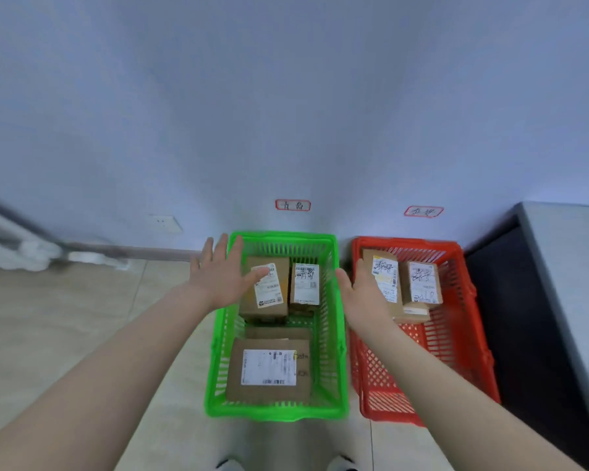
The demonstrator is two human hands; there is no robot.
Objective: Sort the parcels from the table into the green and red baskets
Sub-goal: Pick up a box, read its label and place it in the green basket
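Grip wide open and empty on left hand (220, 277), right hand (366, 294)

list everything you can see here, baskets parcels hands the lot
green basket: one, green, on the floor, centre
red basket: one, red, on the floor, right of the green one
parcels in green basket: at least three, brown with white labels, two at the far end, one flat at the near end
parcels in red basket: at least two, brown with white labels, far end
wall labels: two, white with red borders, one above each basket
socket: one, white, low on the wall, left
table: one, grey top, far right
shoes: two, pale, bottom edge
left hand: one, bare, open, over the green basket's far left corner
right hand: one, bare, open, over the red basket's left rim
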